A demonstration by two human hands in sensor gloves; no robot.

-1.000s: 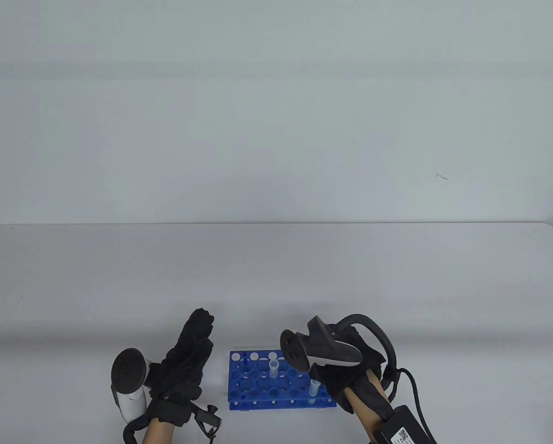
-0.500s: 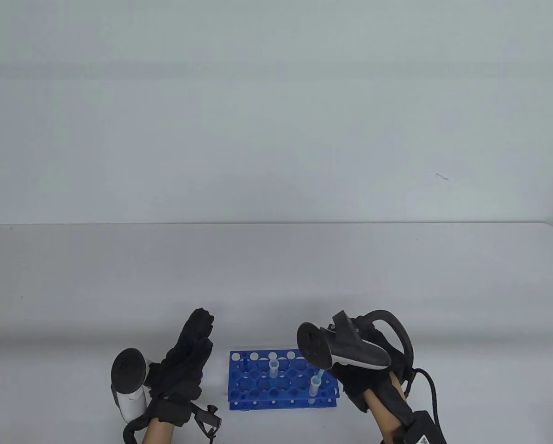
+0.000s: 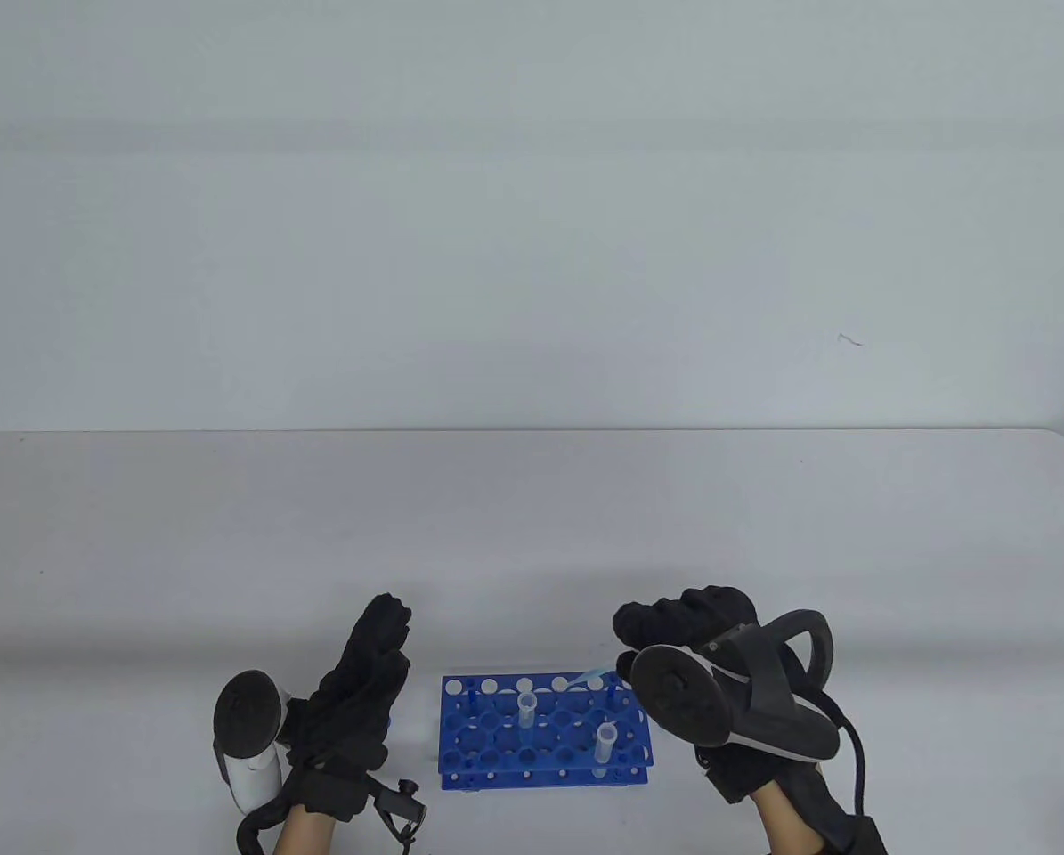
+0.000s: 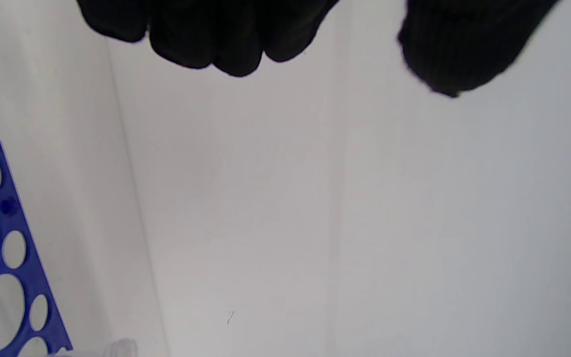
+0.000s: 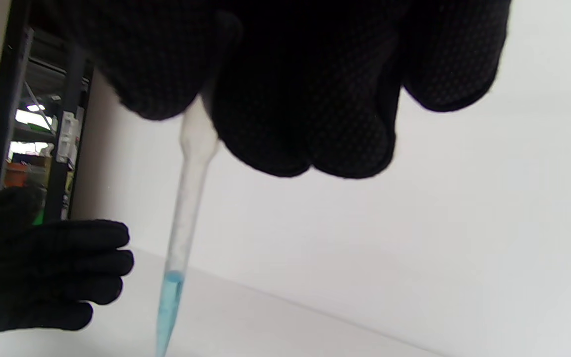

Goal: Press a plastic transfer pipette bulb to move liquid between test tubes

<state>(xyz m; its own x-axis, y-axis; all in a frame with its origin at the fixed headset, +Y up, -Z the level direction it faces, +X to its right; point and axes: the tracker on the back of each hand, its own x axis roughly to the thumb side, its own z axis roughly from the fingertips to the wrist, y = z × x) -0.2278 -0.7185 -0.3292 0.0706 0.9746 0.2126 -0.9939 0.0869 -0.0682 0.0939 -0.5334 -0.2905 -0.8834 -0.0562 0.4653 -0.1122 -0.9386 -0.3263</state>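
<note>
A blue test tube rack (image 3: 496, 744) stands near the table's front edge. It holds two clear tubes, one near the middle (image 3: 526, 710) and one at the front right (image 3: 606, 741). My right hand (image 3: 652, 631) grips the bulb end of a plastic pipette (image 5: 189, 198). Blue liquid fills its tip (image 5: 169, 297). In the table view the pipette tip (image 3: 588, 678) points left over the rack's back right corner, above the tubes. My left hand (image 3: 373, 663) stands on edge left of the rack, fingers extended, holding nothing. It also shows in the right wrist view (image 5: 47, 267).
The rack's corner (image 4: 3, 238) shows at the lower left of the left wrist view, under my left fingertips (image 4: 206, 39). The grey table (image 3: 532, 534) stretches back to a white wall. A cable trails from my right wrist (image 3: 852, 766).
My right hand has lifted the pipette out of the front right tube and swung right and back, turning the tracker toward the camera. The left hand has not moved.
</note>
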